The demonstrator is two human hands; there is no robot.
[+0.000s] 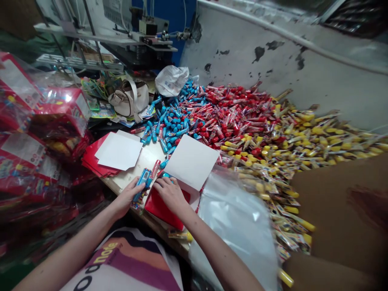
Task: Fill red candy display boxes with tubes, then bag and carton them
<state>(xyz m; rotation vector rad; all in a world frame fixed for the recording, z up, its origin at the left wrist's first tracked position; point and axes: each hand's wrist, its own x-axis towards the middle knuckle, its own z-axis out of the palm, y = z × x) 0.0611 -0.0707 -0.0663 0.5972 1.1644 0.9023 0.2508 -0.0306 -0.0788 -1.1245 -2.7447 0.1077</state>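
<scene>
My left hand (130, 196) is closed around a few blue printed tubes (143, 182), just left of an open box. My right hand (171, 195) reaches into that red box (163, 210), its fingers curled down at the far left rim. A blue cap (165, 175) shows right behind those fingertips; what they grip is hidden. The box's white lid flap (190, 161) stands raised at the back. Beside the left hand's tubes lies a red tube (154, 169) on the table.
Flat red-and-white box blanks (118, 149) lie at the left. Behind are heaps of blue tubes (176, 121), red tubes (230, 115) and yellow-capped packs (318, 133). Clear plastic bags (236, 226) cover the right side, near cardboard (342, 210). Wrapped red boxes (60, 109) are stacked left.
</scene>
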